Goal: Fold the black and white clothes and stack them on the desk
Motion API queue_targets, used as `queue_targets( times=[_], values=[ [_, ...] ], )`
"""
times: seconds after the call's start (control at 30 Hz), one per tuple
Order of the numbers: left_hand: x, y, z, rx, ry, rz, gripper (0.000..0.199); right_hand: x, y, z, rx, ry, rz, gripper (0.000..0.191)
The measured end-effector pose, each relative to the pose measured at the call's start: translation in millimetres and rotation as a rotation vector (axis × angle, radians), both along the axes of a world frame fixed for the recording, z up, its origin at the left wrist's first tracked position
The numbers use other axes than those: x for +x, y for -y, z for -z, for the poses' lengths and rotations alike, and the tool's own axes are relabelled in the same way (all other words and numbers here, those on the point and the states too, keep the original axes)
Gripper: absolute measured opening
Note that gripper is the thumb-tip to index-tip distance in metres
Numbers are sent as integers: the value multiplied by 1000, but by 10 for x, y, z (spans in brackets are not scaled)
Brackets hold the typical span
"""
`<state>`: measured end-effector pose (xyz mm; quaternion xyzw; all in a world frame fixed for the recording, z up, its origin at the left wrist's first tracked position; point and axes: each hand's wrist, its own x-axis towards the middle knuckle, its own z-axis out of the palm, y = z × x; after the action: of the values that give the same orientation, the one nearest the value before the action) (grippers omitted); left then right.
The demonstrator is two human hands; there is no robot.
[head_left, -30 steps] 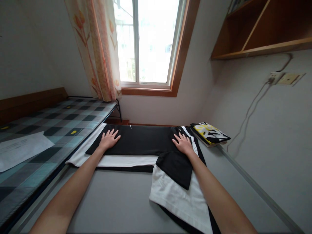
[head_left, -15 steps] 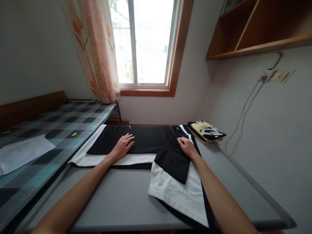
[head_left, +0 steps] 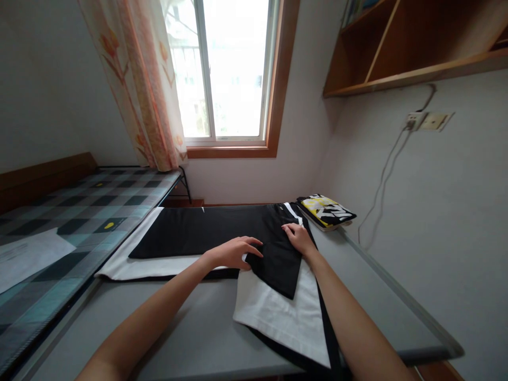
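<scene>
A black garment (head_left: 190, 227) lies spread on a table, over a white layer (head_left: 278, 312) and a further black layer below; I cannot tell its exact kind. Its short black flap, maybe a sleeve or leg, points toward me at the right. At the inner edge of that flap is my left hand (head_left: 234, 252), thumb and fingers apart over the cloth. My right hand (head_left: 298, 238) rests on the garment near a white stripe, fingers stretched and slightly bent. What lies beneath both palms is hidden.
A folded black, yellow and white cloth (head_left: 327, 210) sits at the table's far right. To the left stands a bed with a checked mattress (head_left: 99, 206) and a paper sheet (head_left: 35, 254) on it. A wooden shelf (head_left: 397, 74) hangs upper right, above a socket with a cord (head_left: 383, 180).
My left hand has moved right, from the middle of the black cloth to the edge of the flap. My right hand stays near the stripe. The view has shifted slightly right.
</scene>
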<state>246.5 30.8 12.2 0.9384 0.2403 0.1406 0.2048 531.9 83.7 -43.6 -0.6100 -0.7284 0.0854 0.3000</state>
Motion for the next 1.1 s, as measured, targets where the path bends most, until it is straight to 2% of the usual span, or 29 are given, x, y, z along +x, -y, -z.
queue_targets(
  times=[0.1,0.17,0.27,0.37,0.47,0.53,0.6,0.67,0.77,0.9,0.97,1.1],
  values=[
    [75,-30,-7,-26,41,32,20,17,-2,-6,-5,-18,-35,33],
    [142,-116,17,-120,129,6,14,56,-14,-11,-30,-99,-93,36],
    [218,-342,89,-300,326,-214,25,155,-56,-24,-97,-378,-123,56],
    [202,-588,215,-333,470,-496,29,249,-107,-36,-46,-606,29,73],
    [115,-734,394,-203,528,-652,32,269,-124,-37,51,-559,167,69],
    [66,-758,510,-114,537,-702,40,229,-109,-24,57,-434,172,55],
    [48,-736,592,-61,536,-708,44,164,-80,-3,31,-294,146,41],
    [58,-684,628,-22,522,-671,43,97,-47,17,10,-172,140,36],
    [95,-581,612,78,479,-631,38,31,-9,28,-2,-61,183,36],
    [126,-451,540,264,340,-665,21,14,12,3,-59,-50,220,35],
    [129,-398,502,271,262,-596,14,17,15,-12,-82,-64,231,35],
    [127,-307,450,230,158,-433,22,26,12,-12,-96,-57,285,37]
  ],
)
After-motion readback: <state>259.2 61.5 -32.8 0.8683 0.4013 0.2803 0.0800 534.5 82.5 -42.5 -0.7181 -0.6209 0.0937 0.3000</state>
